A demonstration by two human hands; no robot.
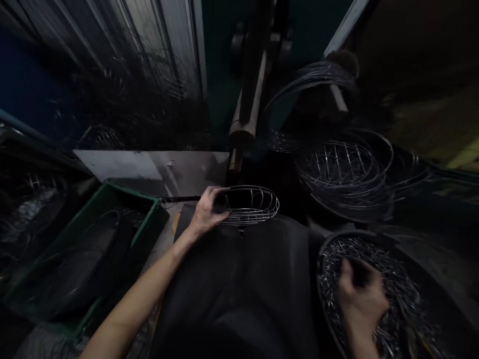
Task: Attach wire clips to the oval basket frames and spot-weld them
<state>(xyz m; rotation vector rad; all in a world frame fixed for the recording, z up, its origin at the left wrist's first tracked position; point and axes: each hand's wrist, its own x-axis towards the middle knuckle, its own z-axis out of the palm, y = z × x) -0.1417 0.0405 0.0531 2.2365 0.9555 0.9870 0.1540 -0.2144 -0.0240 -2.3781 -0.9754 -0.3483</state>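
My left hand (207,213) is closed on the left rim of a round wire basket (258,215), with the thumb in front and the fingers behind. The shallow basket of thin shiny wire is tilted towards me. Just above and behind it, a thick rod-like machine arm (243,124) points down, its narrower tip (235,160) apart from the basket. My right hand (362,296) hovers over or in a round basin (322,279) full of short metal wire pieces (400,284). Motion smears its fingers, and whether they hold a piece does not show.
A green crate (149,199) with dark contents stands at the left. Behind it leans a pale panel (149,167). Several wire rings and grids (344,169) are heaped at the right, below a wire coil (318,75). Dark cloth (262,284) covers my lap.
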